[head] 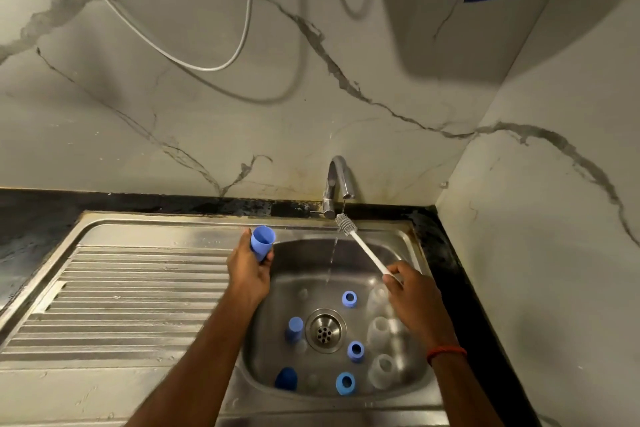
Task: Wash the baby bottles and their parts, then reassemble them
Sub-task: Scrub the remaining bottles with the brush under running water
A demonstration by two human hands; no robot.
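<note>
My left hand [247,270] grips a blue cap [262,245], open end up, above the left edge of the basin. My right hand [410,293] pinches the white handle of the bottle brush [366,247]. Its bristle head sits in the stream from the tap [337,184] at the rear edge of the sink [156,229]. I judge the step as wetting the brush. The next move calls for guiding the bristles into the cap's opening. Blue rings [349,299], spare caps [294,326] and clear bottles [379,331] lie around the drain [325,330]. No brand or writing is legible.
</note>
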